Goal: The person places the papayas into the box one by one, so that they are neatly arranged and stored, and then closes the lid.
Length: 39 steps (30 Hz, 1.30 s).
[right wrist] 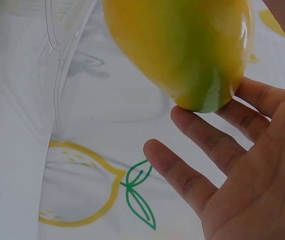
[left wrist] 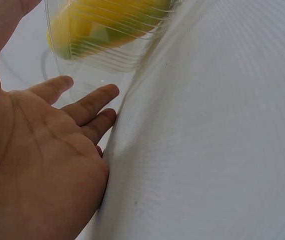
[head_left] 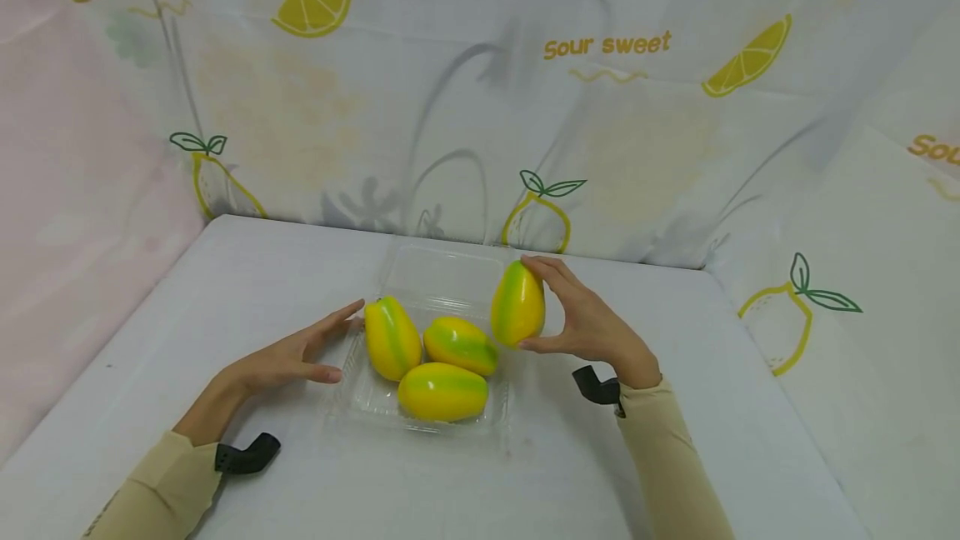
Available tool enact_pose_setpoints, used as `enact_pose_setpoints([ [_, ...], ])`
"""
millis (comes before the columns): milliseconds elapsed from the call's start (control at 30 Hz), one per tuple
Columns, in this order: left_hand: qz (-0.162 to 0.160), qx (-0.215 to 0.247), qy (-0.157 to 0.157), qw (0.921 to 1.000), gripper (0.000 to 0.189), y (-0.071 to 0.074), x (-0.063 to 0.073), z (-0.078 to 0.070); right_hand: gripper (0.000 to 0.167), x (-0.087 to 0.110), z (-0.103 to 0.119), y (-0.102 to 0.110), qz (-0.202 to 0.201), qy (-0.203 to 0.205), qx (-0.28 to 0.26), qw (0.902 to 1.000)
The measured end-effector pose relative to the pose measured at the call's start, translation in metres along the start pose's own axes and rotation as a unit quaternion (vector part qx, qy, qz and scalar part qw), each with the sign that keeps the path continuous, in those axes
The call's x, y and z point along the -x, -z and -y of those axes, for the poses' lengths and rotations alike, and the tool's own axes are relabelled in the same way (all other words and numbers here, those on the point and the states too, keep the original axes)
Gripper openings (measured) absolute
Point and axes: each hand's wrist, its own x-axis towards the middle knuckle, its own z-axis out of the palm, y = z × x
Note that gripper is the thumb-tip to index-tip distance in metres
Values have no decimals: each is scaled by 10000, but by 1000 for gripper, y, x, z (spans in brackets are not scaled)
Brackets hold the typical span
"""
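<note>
My right hand (head_left: 596, 327) pinches a glossy yellow papaya (head_left: 517, 304) with a green stripe, thumb at its lower end and fingertips at its upper end. It is held upright at the right edge of a clear plastic clamshell box (head_left: 375, 402). Three more papayas lie inside: one at the left (head_left: 392, 338), one in the middle (head_left: 460, 345) and one at the front (head_left: 443, 392). My left hand (head_left: 288, 357) is beside the box's left wall, thumb and fingers spread, holding nothing. In the left wrist view its fingers reach close to the ribbed wall (left wrist: 117, 57).
The box's clear lid (head_left: 442, 269) is folded back toward the rear of the white table (head_left: 247, 290). Behind and beside the table hangs a cloth (head_left: 637, 148) printed with lemons. Black camera mounts (head_left: 247, 454) sit at both wrists.
</note>
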Motion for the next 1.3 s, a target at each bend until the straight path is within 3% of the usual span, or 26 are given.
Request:
enact_pose_setpoints([
  [267, 15, -18, -26, 10000, 96, 1, 0, 2, 103, -1, 2, -2, 0, 177, 49, 9998],
  [1300, -39, -142, -63, 9999, 95, 0, 0, 4, 104, -1, 10, -4, -16, 224, 64, 9997],
])
